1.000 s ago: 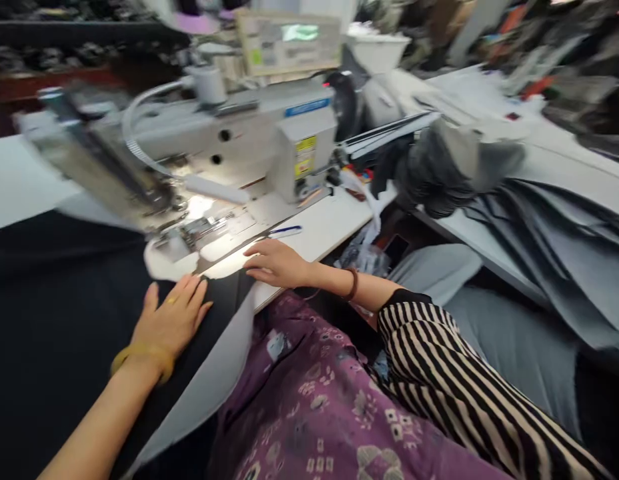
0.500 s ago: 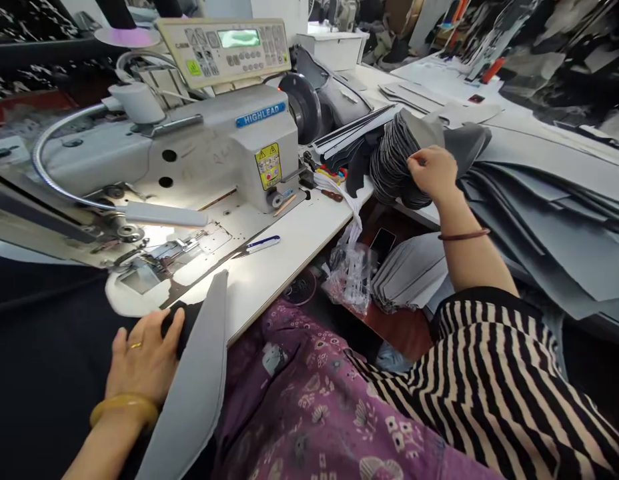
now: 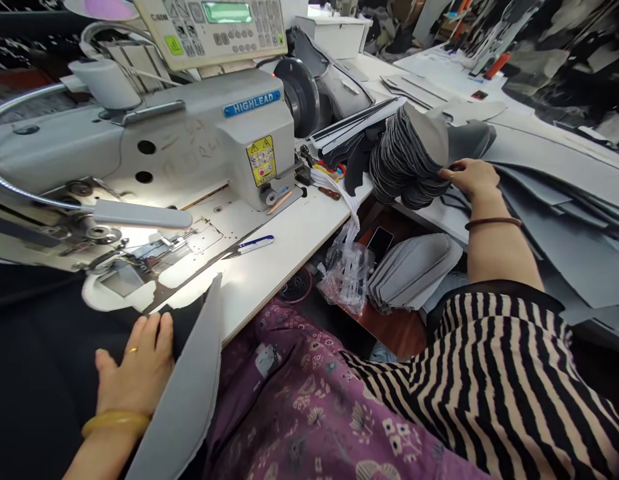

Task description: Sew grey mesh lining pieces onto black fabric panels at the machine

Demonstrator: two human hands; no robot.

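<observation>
My left hand (image 3: 139, 367) lies flat with its fingers stretched out on black fabric (image 3: 44, 373) at the lower left. Beside it, a long grey fabric panel (image 3: 189, 380) with a curved edge slants down toward my lap. At the upper right, my right hand (image 3: 472, 177) pinches the right edge of a tied-looking stack of grey fabric pieces (image 3: 424, 137), thumb and fingers closed at the top piece. How many layers it grips is hidden. Left of centre stands a sewing machine (image 3: 189, 147), its work area lit.
Thread snips (image 3: 254, 245) with a blue handle lie on the white table (image 3: 289, 240). Below the table edge are a plastic bag (image 3: 349, 273), a phone (image 3: 379, 243) and another stack of grey pieces (image 3: 414, 273). Large grey sheets (image 3: 579, 240) hang over the right-hand table.
My right hand has moved right, from the front of the stack to its right edge. The left hand stays on the black fabric. The view has shifted slightly.
</observation>
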